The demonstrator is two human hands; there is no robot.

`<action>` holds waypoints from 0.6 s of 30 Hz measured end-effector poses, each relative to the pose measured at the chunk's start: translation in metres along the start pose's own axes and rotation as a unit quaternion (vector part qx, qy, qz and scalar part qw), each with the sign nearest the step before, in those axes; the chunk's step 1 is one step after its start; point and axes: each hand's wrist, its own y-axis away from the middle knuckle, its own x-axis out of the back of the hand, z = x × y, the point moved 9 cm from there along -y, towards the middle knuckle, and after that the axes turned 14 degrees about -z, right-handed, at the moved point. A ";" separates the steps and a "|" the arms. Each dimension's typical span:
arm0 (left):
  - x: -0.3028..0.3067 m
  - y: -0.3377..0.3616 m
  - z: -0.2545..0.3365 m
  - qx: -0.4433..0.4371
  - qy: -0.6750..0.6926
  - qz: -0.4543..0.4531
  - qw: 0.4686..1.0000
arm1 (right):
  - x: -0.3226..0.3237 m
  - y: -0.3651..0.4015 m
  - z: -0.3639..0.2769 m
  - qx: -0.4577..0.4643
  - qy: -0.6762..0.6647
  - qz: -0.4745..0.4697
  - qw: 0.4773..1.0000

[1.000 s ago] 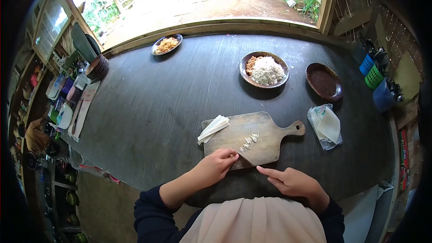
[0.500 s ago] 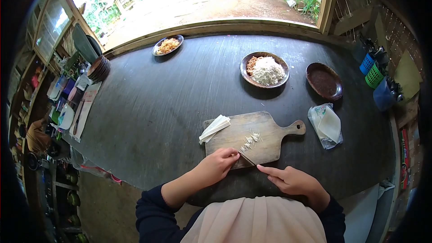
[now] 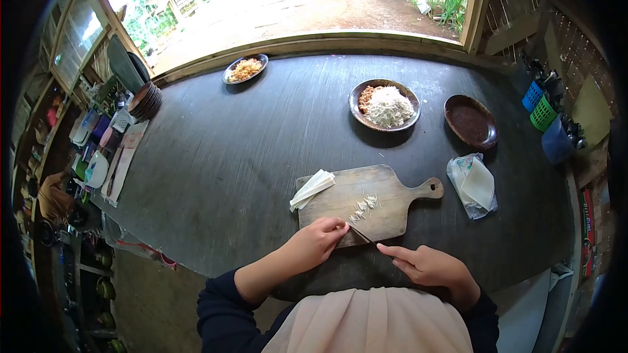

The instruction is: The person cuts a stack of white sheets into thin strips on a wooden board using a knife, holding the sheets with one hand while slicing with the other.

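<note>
A wooden cutting board (image 3: pixel 392 191) with a handle lies on the dark table (image 3: pixel 248 144). My left hand (image 3: pixel 317 240) presses something down at the board's near edge; what lies beneath the fingers is hidden. My right hand (image 3: pixel 426 267) grips a knife (image 3: pixel 362 235) whose thin blade angles toward the left fingertips. A small pile of pale cut strips (image 3: pixel 364 206) lies mid-board, and a stack of white sheets (image 3: pixel 311 189) rests on its left corner.
A bowl of white shreds (image 3: pixel 384 104), a dark empty bowl (image 3: pixel 470 121) and a plate of orange food (image 3: pixel 244 68) stand farther back. A plastic bag of wrappers (image 3: pixel 473 185) lies right of the board. Baskets (image 3: pixel 541 106) sit at far right, stacked plates (image 3: pixel 145 99) at left.
The hands barely shifted; the knife blade has moved slightly at the board's near edge beside the left fingertips. Everything else stays in place.
</note>
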 end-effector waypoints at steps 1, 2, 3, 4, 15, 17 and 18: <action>0.000 0.000 0.001 -0.001 -0.001 0.000 1.000 | 0.000 -0.001 -0.001 -0.006 -0.001 0.000 1.000; 0.000 0.000 0.001 0.004 -0.001 -0.005 1.000 | -0.001 -0.002 -0.001 -0.006 -0.001 0.001 1.000; -0.001 0.001 0.001 0.009 -0.001 -0.010 1.000 | 0.000 -0.003 -0.003 0.006 0.008 0.013 1.000; -0.001 0.001 0.001 0.009 -0.001 -0.010 1.000 | 0.001 -0.004 -0.005 0.017 0.017 0.025 0.999; -0.001 0.002 0.001 0.002 0.000 -0.005 1.000 | 0.000 -0.003 -0.005 0.025 0.036 0.017 0.999; -0.002 0.002 0.001 0.004 0.000 -0.007 1.000 | -0.002 -0.006 -0.004 0.026 0.027 0.018 0.999; -0.002 0.002 0.000 0.007 0.001 -0.009 1.000 | -0.001 -0.007 -0.005 0.036 0.033 0.037 0.998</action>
